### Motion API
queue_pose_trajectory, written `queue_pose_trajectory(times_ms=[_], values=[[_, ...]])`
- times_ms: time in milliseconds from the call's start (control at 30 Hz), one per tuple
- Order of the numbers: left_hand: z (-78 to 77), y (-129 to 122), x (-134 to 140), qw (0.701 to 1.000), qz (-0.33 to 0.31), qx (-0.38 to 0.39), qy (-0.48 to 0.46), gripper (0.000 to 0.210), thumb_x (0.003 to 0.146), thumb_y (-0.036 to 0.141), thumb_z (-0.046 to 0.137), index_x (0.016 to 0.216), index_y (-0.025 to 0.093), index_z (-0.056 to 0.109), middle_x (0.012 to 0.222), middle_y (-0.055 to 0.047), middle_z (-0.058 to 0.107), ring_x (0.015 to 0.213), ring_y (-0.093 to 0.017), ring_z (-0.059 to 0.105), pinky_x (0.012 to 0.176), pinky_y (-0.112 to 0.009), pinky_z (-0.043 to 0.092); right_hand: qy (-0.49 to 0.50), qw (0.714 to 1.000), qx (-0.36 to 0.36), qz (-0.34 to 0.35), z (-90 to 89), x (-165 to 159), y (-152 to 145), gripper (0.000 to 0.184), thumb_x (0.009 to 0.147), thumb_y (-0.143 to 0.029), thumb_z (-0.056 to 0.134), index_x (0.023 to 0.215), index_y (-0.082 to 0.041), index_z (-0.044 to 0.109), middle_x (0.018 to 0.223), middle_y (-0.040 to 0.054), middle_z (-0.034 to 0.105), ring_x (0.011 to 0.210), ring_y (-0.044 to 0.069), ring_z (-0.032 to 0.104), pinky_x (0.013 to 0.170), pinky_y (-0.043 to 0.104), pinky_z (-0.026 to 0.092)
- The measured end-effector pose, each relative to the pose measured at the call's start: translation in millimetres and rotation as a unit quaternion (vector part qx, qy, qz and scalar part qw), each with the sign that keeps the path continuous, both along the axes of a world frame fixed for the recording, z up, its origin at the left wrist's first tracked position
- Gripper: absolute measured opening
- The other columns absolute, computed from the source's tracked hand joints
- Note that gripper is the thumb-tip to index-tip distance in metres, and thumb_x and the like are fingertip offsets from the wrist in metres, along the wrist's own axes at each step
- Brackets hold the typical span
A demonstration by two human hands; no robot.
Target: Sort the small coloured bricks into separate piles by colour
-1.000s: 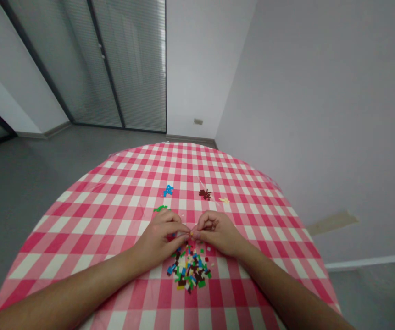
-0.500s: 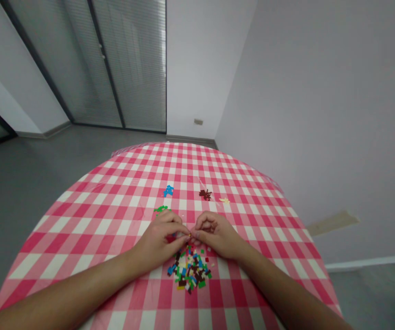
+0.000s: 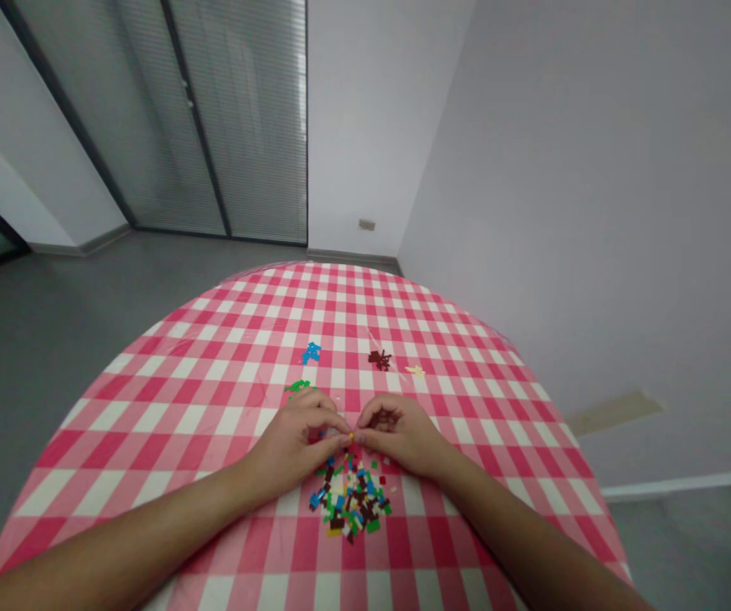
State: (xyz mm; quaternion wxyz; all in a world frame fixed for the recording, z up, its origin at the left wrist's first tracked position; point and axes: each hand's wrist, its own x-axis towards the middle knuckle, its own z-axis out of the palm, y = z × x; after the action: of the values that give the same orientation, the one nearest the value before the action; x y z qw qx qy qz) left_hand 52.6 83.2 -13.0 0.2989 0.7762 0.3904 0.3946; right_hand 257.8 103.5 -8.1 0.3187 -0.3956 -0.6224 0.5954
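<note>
Fingertip to fingertip, my left hand [image 3: 298,437] and my right hand [image 3: 403,433] meet above the table, both closed in a pinch. A tiny yellow building brick [image 3: 351,436] shows between them, gripped from both sides. Just below, a loose heap of small mixed bricks [image 3: 352,501] in blue, green, brown, white, red and yellow lies on the cloth. The heap's far edge is partly hidden by my left hand. Some green bricks [image 3: 299,387] lie right beyond my left knuckles.
Farther out sit small sorted piles: blue bricks [image 3: 312,353], dark brown bricks [image 3: 379,360] and a few cream bricks [image 3: 416,371]. A red-and-white checked tablecloth [image 3: 180,407] covers the rounded table. A wall [image 3: 594,212] stands close on the right.
The yellow brick shows a little more clearly between my fingertips. My right fingers have shifted slightly; the heap and the sorted piles look unchanged.
</note>
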Motion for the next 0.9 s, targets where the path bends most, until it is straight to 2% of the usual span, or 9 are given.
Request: queue_pose_trajectory(times_ms=[167, 367, 633, 900], values=[[1.9, -1.5, 1.5, 1.0, -0.004, -0.011, -0.006, 0.009, 0.083, 0.015, 0.068, 0.079, 0.022, 0.072, 0.079, 0.0, 0.063, 0.08, -0.017, 0.058, 0.074, -0.031, 0.043, -0.01, 1.0, 0.024, 0.006, -1.3, 1.6, 0.3, 0.028, 0.069, -0.041, 0.08, 0.073, -0.018, 0.065, 0.062, -0.0018, 0.059, 0.054, 0.01, 0.052, 0.052, 0.023, 0.042], [2.2, -2.1, 2.1, 1.0, -0.012, -0.029, 0.0, 0.013, 0.083, 0.014, 0.066, 0.079, 0.023, 0.074, 0.078, -0.001, 0.064, 0.08, -0.018, 0.058, 0.074, -0.031, 0.042, -0.044, 0.997, 0.067, 0.007, 0.8, 1.9, -0.5, 0.019, 0.071, -0.032, 0.077, 0.072, -0.016, 0.067, 0.063, 0.0, 0.062, 0.053, 0.009, 0.051, 0.05, 0.021, 0.04], [-0.5, 0.5, 1.3, 0.999, -0.018, -0.051, 0.005, 0.011, 0.086, 0.018, 0.066, 0.082, 0.024, 0.074, 0.079, 0.0, 0.065, 0.081, -0.017, 0.058, 0.075, -0.031, 0.041, -0.074, 0.987, 0.142, 0.006, 2.2, 2.5, -0.2, 0.014, 0.074, -0.03, 0.075, 0.074, -0.016, 0.074, 0.068, 0.0045, 0.071, 0.057, 0.013, 0.06, 0.053, 0.022, 0.045], [-0.2, 0.7, 0.4, 0.998, -0.012, -0.061, 0.011, 0.01, 0.085, 0.02, 0.068, 0.077, 0.023, 0.073, 0.077, 0.0, 0.064, 0.08, -0.018, 0.057, 0.075, -0.031, 0.041, -0.084, 0.967, 0.234, 0.046, 2.4, 5.2, 4.2, 0.01, 0.08, -0.025, 0.071, 0.08, -0.018, 0.078, 0.072, 0.0061, 0.074, 0.062, 0.015, 0.065, 0.059, 0.024, 0.049]])
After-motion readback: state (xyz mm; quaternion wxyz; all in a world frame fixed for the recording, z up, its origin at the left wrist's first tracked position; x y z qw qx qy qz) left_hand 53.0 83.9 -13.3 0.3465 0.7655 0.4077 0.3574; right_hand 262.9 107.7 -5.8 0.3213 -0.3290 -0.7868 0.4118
